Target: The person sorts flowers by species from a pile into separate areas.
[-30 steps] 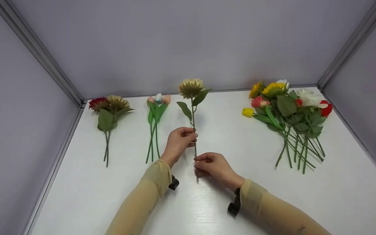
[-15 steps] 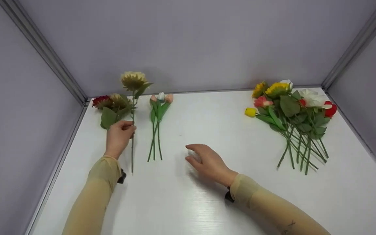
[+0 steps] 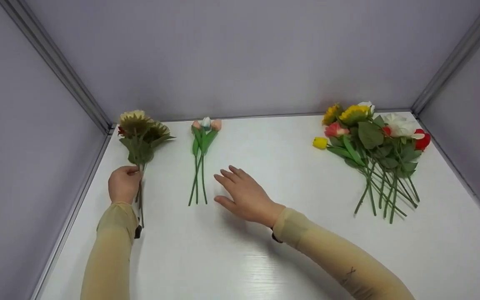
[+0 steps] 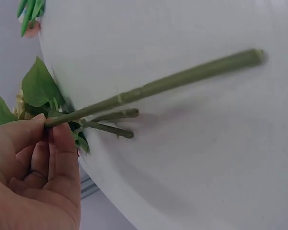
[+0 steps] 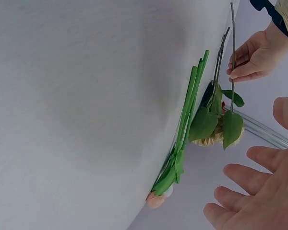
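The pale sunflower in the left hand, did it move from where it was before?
Yes. The pale sunflower went left, past the tulip bunch, which stayed put. The left hand now holds it over the flowers by the left wall.

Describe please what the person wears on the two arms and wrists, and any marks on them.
Both arms are covered by thin, close-fitting beige sleeves, the left sleeve and the right sleeve, each ending at the wrist. A small black device sits under each wrist, the left one and the right one. A small dark cross-shaped mark shows on the right forearm. The hands are bare, with no rings or gloves visible.
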Demonstrator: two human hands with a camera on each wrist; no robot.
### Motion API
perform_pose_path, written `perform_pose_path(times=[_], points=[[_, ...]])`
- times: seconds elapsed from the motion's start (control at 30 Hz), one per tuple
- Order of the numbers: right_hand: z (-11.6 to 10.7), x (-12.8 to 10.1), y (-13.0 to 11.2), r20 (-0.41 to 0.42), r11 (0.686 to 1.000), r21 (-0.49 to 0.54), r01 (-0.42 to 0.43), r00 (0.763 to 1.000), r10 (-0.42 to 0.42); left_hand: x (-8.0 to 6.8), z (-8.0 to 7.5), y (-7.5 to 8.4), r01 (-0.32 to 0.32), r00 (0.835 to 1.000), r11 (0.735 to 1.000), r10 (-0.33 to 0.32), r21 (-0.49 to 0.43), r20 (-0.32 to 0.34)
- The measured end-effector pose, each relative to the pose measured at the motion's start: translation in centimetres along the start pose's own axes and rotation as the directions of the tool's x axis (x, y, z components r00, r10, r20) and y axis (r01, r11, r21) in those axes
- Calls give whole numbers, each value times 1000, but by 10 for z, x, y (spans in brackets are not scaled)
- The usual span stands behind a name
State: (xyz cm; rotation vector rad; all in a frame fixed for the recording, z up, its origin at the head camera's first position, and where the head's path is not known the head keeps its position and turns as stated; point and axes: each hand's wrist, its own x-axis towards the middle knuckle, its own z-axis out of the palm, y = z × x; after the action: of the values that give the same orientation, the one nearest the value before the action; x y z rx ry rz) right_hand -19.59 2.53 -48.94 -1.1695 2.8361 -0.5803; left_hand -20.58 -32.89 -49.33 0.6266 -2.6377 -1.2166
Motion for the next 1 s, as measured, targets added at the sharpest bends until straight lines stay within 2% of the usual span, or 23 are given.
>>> perform_pose_path(times=[0.27, 0.53, 0.83, 1.0], points=[[6, 2, 0, 28, 1000, 26, -8, 1000, 7, 1, 6, -8, -33, 999, 997, 31, 71, 27], [7, -2, 7, 55, 999, 36, -37, 998, 35, 3, 6, -10, -22, 999, 997, 19, 77, 39], [0, -11, 27, 37, 996, 31, -83, 996, 82, 4, 6, -9, -4, 999, 997, 1, 78, 39], [-4, -21, 46, 21, 992, 31, -120, 993, 120, 3, 6, -6, 34, 999, 997, -34, 75, 2]])
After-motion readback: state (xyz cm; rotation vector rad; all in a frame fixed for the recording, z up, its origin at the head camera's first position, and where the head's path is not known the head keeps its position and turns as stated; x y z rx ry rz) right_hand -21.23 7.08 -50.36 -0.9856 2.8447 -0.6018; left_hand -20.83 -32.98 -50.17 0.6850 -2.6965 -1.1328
